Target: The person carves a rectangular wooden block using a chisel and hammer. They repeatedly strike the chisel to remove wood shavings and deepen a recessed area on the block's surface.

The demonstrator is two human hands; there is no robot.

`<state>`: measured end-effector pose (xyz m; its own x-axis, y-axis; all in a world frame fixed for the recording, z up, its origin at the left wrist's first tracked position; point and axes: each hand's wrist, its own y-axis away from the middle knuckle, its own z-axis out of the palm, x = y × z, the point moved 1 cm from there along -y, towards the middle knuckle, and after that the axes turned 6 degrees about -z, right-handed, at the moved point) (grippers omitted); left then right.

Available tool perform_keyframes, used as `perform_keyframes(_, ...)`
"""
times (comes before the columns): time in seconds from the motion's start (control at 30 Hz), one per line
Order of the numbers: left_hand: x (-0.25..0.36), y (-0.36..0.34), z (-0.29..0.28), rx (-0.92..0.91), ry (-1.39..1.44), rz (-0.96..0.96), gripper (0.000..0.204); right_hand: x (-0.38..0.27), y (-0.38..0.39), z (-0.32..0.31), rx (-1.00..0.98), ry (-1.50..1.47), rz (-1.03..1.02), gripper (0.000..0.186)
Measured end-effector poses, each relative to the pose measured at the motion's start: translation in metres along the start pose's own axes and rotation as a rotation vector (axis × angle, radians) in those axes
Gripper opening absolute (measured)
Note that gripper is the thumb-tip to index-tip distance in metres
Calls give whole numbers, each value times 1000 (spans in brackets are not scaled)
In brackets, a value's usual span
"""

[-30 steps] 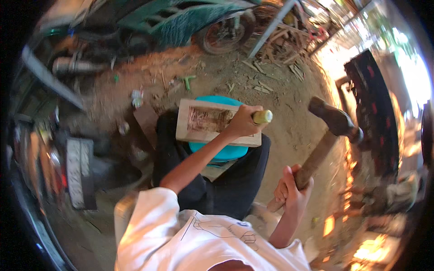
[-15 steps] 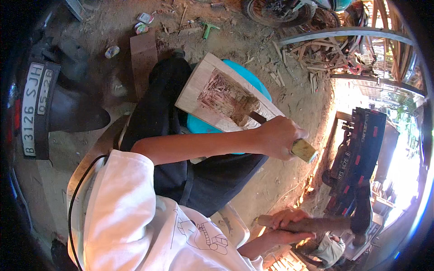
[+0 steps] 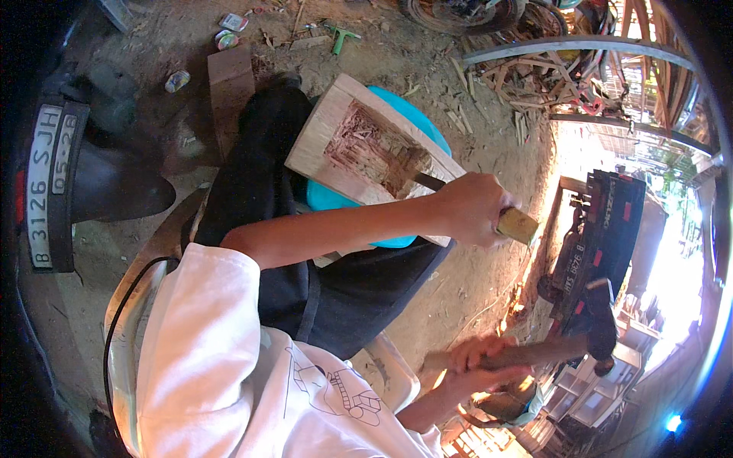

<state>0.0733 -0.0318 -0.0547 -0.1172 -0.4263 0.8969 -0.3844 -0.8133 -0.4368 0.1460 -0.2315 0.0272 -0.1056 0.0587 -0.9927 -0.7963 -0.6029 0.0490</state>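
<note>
A pale wooden block [image 3: 315,136] with a rough rectangular hollow [image 3: 366,149] lies across a turquoise stool [image 3: 408,111], beside my dark-trousered legs. My left hand [image 3: 471,210] is closed round a chisel. The chisel's dark blade [image 3: 429,181] reaches down into the right end of the hollow, and its yellowish handle end [image 3: 518,226] sticks out past my fist. At the lower right, my right hand [image 3: 489,360] grips a hammer by its wooden handle [image 3: 546,351]. The dark hammer head [image 3: 602,336] is held away from the chisel, and the fingers are slightly blurred.
A brown board [image 3: 231,84] lies on the dirt floor beyond my leg. A green T-shaped tool [image 3: 340,38] and crumpled packaging [image 3: 227,40] are scattered farther off. Wood scraps [image 3: 527,76] pile up at the upper right. Parked vehicles [image 3: 603,229] stand on both sides.
The hammer has swung, its head now higher in the picture. My left hand keeps the chisel in the hollow. The whole view has shifted slightly.
</note>
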Motion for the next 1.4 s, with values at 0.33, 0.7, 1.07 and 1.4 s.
perform_keyframes(0.33, 6, 3, -2, 21, 44, 7, 21, 13, -10, -18, 167, -92, -186, 64)
perform_keyframes(0.7, 7, 4, -1, 30, 35, -10, 20, 17, -29, -41, 117, 340, -309, 65)
perform_keyframes(1.07, 13, 8, -6, 32, 11, -12, 21, -4, -11, -38, -77, 386, 108, 68)
perform_keyframes(1.4, 11, 4, -4, 22, -42, 6, 20, -17, -4, -31, -88, 351, 74, 72)
